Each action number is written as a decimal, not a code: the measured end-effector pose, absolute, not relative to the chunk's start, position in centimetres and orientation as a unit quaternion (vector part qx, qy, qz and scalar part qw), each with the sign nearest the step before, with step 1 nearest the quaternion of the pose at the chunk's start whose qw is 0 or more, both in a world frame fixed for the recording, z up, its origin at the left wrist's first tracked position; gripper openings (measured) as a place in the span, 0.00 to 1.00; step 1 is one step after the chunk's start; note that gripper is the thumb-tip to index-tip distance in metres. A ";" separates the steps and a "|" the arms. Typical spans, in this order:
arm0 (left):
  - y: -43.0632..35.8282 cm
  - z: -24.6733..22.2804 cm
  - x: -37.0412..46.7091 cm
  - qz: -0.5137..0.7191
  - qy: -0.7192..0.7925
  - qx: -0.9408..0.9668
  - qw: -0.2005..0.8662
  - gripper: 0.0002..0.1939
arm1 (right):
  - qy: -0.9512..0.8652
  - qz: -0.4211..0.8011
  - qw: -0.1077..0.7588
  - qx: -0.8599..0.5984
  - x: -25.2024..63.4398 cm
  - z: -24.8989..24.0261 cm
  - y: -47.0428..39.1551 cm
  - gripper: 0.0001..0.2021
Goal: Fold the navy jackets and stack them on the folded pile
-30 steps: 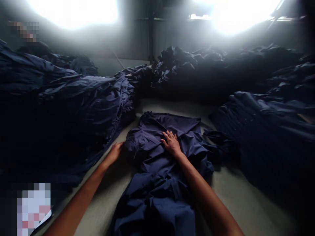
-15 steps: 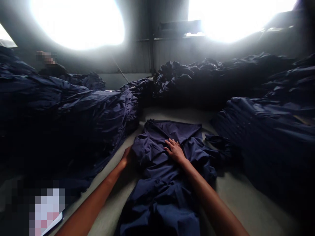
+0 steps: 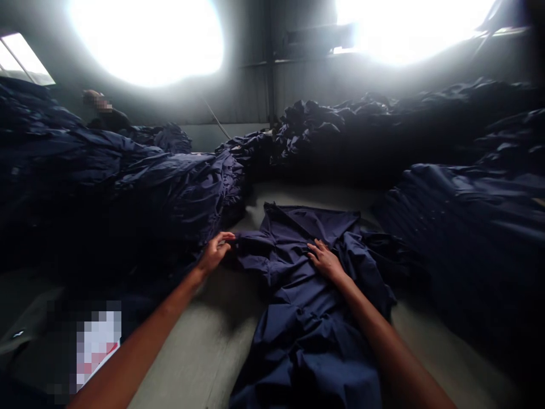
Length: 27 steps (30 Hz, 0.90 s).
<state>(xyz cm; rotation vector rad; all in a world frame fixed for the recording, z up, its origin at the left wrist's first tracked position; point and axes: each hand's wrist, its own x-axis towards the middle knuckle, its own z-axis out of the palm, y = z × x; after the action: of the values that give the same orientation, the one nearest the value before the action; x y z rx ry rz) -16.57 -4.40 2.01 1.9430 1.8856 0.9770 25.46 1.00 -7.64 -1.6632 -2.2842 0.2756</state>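
A navy-blue garment [image 3: 298,284] lies rumpled on the pale surface before me, its straight far edge spread out flat and its near part bunched in folds. My left hand [image 3: 215,253] is at its left side, thumb and fingers pinched on a piece of the cloth that is drawn out toward the left. On the middle of the garment rests my right hand [image 3: 326,260], palm down with fingers spread, pressing on the fabric. What kind of garment it is cannot be made out.
A tall heap of navy garments [image 3: 183,187] stands on the left, with a neat folded stack [image 3: 447,193] on the right. More dark cloth [image 3: 340,122] is piled at the back. A person [image 3: 106,116] is beyond the left heap. The pale surface [image 3: 191,341] runs underneath.
My left hand has moved away from the garment's body, pulling a piece of cloth out leftward. My right hand stays flat on the fabric. The view has shifted slightly.
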 end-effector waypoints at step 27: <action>1.5 3.8 -15.8 -0.013 0.581 0.806 0.114 0.35 | -0.779 0.144 0.196 -0.577 25.1 -6.3 -0.1 0.24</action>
<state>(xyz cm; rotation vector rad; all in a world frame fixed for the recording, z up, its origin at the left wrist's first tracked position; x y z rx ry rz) -15.80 1.47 3.76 2.3617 1.7034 -0.0394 25.09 -0.12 -6.28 -1.6171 -2.1826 0.4033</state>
